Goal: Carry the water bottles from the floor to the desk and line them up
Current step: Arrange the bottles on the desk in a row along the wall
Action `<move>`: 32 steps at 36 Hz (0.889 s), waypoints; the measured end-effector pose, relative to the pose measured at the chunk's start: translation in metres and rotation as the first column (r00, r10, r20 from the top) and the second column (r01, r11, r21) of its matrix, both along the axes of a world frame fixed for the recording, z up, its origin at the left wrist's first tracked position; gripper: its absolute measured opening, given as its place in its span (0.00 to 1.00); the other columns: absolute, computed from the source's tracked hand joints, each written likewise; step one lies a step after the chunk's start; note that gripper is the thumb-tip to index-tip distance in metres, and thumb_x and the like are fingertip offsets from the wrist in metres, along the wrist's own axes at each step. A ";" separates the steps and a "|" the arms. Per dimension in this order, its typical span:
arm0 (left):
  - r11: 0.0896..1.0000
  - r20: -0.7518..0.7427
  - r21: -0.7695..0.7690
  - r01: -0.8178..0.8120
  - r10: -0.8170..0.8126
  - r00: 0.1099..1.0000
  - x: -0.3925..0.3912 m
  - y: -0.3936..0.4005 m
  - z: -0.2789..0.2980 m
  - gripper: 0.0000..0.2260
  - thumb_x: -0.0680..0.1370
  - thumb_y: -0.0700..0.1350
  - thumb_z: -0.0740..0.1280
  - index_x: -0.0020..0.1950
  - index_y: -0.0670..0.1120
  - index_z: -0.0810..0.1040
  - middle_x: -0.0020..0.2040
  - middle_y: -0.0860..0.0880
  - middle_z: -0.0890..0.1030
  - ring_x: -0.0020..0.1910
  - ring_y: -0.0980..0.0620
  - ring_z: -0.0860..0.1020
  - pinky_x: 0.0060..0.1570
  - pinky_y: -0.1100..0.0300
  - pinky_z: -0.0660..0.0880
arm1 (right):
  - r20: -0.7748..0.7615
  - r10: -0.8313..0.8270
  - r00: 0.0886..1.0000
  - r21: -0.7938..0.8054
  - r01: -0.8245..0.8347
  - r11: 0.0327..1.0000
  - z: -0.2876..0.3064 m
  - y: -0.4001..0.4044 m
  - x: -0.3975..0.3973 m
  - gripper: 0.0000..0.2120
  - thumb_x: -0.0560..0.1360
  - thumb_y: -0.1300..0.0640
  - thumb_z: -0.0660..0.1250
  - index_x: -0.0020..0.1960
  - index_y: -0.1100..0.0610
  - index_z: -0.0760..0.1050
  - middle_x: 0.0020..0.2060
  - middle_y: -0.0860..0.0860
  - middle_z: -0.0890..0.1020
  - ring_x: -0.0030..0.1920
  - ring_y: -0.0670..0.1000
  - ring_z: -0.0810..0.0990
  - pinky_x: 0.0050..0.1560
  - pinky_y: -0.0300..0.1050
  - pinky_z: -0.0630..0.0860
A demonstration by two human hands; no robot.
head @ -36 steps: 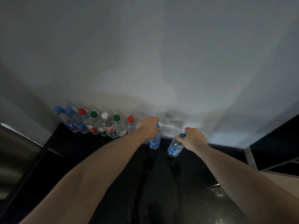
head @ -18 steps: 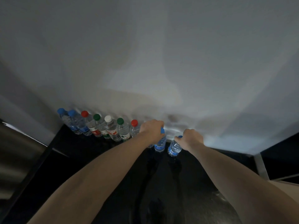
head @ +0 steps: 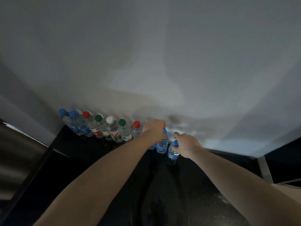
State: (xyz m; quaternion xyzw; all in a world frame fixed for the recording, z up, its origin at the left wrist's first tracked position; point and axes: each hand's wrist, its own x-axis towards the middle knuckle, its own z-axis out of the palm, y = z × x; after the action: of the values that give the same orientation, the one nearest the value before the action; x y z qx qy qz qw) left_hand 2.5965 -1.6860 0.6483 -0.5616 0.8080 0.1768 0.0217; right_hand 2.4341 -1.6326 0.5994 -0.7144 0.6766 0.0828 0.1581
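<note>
Fingers point(head: 176, 135) gripping bottle point(head: 173, 151), left hand point(head: 154, 128) atop another, seven lined up

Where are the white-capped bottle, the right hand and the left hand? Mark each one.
white-capped bottle point(head: 112, 128): head view, on its clear shoulder just below the cap.
right hand point(head: 187, 145): head view, on the back of the hand.
left hand point(head: 154, 129): head view, on the back of the hand.

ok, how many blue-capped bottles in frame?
4. Far-left bottle and second bottle start the row; left-hand bottle under the left hand; right-hand bottle in the right hand. The left hand may hide another cap.
</note>
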 end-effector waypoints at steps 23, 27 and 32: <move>0.993 0.020 -0.111 0.045 -0.043 0.999 -0.004 0.007 -0.003 0.11 0.78 0.52 0.69 0.58 0.50 0.76 0.51 0.48 0.80 0.46 0.48 0.78 0.44 0.55 0.76 | 0.363 -0.633 0.684 0.215 0.600 0.771 -0.007 -0.009 0.012 0.24 0.80 0.47 0.67 0.66 0.62 0.68 0.46 0.54 0.78 0.38 0.55 0.86 0.46 0.51 0.85; 0.991 0.054 -0.111 0.069 -0.063 0.997 -0.005 0.007 -0.005 0.12 0.79 0.53 0.69 0.59 0.49 0.76 0.52 0.48 0.80 0.48 0.48 0.78 0.48 0.53 0.77 | 0.357 -0.632 0.688 0.210 0.600 0.772 -0.006 -0.009 0.013 0.24 0.80 0.47 0.67 0.68 0.62 0.67 0.47 0.54 0.78 0.38 0.55 0.86 0.44 0.50 0.84; 0.995 0.038 -0.100 0.025 -0.021 0.999 -0.002 0.004 -0.006 0.12 0.78 0.52 0.70 0.57 0.48 0.76 0.51 0.47 0.79 0.46 0.48 0.77 0.45 0.55 0.76 | 0.363 -0.601 0.712 0.189 0.575 0.796 -0.001 -0.010 0.013 0.26 0.79 0.44 0.67 0.66 0.62 0.68 0.47 0.54 0.76 0.41 0.57 0.85 0.47 0.53 0.85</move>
State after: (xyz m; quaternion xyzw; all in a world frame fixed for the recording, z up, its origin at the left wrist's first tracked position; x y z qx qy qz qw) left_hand 2.5942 -1.6822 0.6425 -0.5559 0.8217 0.1251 0.0103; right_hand 2.4476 -1.6425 0.5981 -0.4576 0.8175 -0.1008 0.3349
